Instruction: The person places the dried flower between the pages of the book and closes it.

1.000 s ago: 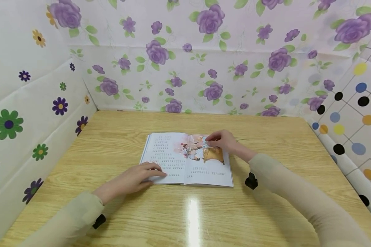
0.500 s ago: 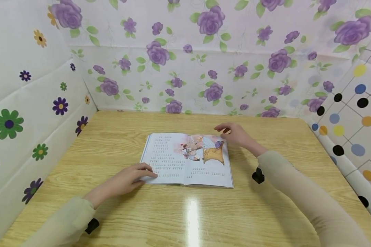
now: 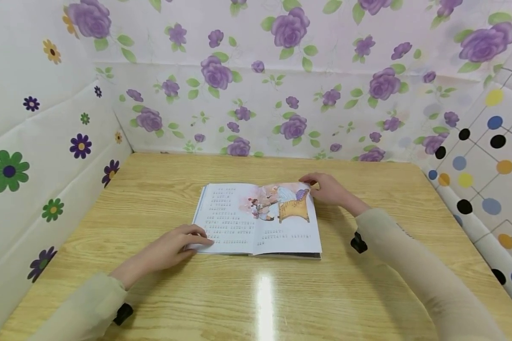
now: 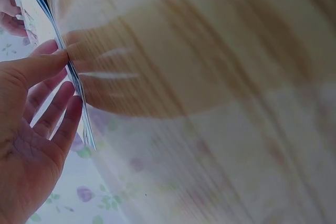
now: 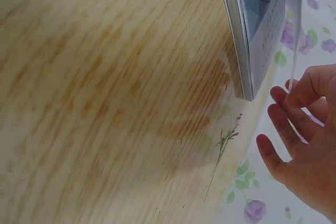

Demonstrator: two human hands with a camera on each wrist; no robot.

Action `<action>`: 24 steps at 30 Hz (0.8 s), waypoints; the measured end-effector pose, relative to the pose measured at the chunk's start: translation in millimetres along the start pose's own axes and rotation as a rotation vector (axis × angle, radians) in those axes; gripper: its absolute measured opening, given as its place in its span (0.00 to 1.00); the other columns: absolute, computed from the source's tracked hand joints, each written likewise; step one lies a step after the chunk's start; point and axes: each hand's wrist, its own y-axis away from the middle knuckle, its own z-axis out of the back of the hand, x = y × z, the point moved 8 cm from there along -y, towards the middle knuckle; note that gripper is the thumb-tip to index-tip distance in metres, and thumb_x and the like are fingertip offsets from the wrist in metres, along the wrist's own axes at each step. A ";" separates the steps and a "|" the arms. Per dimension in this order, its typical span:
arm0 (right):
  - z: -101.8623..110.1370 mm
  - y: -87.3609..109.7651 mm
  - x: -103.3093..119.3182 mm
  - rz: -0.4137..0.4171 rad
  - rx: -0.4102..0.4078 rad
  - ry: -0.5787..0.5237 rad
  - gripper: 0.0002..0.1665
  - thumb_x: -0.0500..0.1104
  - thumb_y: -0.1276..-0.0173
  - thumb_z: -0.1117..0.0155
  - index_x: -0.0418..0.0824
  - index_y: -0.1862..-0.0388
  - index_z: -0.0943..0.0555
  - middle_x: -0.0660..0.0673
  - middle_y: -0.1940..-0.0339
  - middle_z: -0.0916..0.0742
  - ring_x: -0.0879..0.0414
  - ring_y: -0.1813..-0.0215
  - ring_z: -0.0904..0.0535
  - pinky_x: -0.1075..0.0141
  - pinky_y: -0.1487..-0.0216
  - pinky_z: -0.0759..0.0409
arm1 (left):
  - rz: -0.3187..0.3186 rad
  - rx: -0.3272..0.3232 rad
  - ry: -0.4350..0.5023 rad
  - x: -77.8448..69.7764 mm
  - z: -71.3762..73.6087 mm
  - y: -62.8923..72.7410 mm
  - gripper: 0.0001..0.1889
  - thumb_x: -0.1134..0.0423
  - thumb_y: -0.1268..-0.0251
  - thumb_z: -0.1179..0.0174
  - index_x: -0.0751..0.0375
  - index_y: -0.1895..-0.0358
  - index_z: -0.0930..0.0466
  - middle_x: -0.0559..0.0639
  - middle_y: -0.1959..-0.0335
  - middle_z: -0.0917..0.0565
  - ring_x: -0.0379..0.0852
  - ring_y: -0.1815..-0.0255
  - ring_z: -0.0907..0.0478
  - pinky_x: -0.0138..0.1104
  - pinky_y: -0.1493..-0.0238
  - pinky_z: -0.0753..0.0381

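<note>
An open picture book (image 3: 228,208) lies on the wooden table, text on its left page and a coloured illustration on the right. My right hand (image 3: 327,189) pinches the right-hand page (image 3: 288,239) by its upper right corner. In the right wrist view, thumb and forefinger meet on the thin raised page (image 5: 297,35), which stands away from the book block (image 5: 242,51). My left hand (image 3: 170,247) rests on the lower left of the left page. Seen from the left wrist, its fingers lie over the book's edge (image 4: 76,80), thumb at the near side.
The wooden table (image 3: 205,303) reaches back to a cloth wall (image 3: 256,109) with purple flowers. Cloth with flowers hangs at the left, with dots at the right. A black wrist device (image 3: 358,242) sits under the right sleeve, another black device (image 3: 123,313) under the left.
My right hand moved off the illustration to the page's upper right corner and took hold of it. The page has risen, showing a dark page beneath. My left hand slid slightly left.
</note>
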 end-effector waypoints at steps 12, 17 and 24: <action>15.0 -2.4 2.0 0.037 -0.036 -0.038 0.23 0.29 0.31 0.44 0.38 0.38 0.22 0.37 0.40 0.17 0.44 0.43 0.21 0.46 0.43 0.21 | -0.030 -0.033 -0.008 -2.8 3.1 1.9 0.22 0.73 0.40 0.35 0.50 0.43 0.16 0.51 0.45 0.18 0.47 0.46 0.21 0.41 0.48 0.18; 24.0 -3.1 6.0 0.019 -0.076 -0.090 0.19 0.35 0.28 0.42 0.40 0.40 0.20 0.38 0.41 0.17 0.44 0.43 0.21 0.47 0.42 0.21 | -0.048 -0.047 -0.007 -5.4 4.4 1.6 0.23 0.75 0.41 0.34 0.51 0.43 0.17 0.52 0.46 0.18 0.48 0.46 0.21 0.43 0.47 0.18; 32.2 -10.6 16.8 -0.007 -0.141 -0.236 0.13 0.43 0.26 0.41 0.45 0.45 0.18 0.43 0.44 0.16 0.48 0.43 0.21 0.49 0.37 0.23 | -0.026 -0.040 -0.013 -3.5 4.1 2.4 0.23 0.74 0.41 0.34 0.50 0.43 0.16 0.51 0.46 0.18 0.48 0.46 0.21 0.43 0.47 0.18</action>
